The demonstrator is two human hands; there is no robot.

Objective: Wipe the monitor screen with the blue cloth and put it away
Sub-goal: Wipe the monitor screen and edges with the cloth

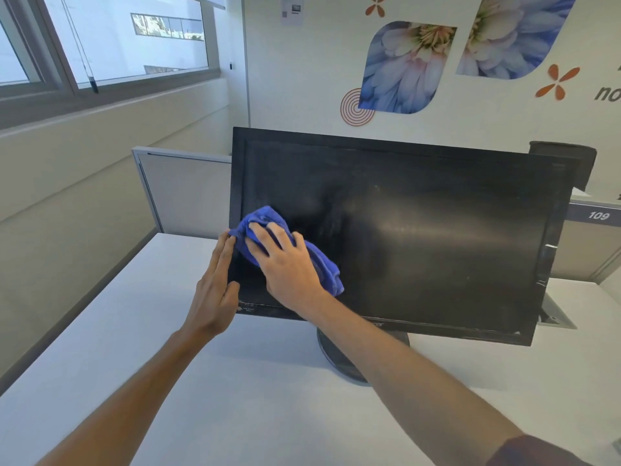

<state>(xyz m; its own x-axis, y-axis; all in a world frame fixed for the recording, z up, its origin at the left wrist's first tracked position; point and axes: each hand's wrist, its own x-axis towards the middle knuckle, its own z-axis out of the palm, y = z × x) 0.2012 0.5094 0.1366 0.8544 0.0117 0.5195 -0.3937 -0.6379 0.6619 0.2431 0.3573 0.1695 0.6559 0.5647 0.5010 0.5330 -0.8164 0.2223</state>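
Observation:
A black monitor (420, 230) stands on a round base on the white desk, its dark screen dusty and streaked. The crumpled blue cloth (322, 264) is pressed against the lower left part of the screen under my right hand (285, 264), whose fingers spread over it. My left hand (216, 287) lies flat along the monitor's left edge, fingers together and pointing up, gripping the bezel side.
The white desk (168, 381) runs toward me. A grey partition panel (181, 193) stands behind the monitor's left side, and a partition marked 109 (598, 215) is at the right. A wall with flower prints is behind, windows at the upper left.

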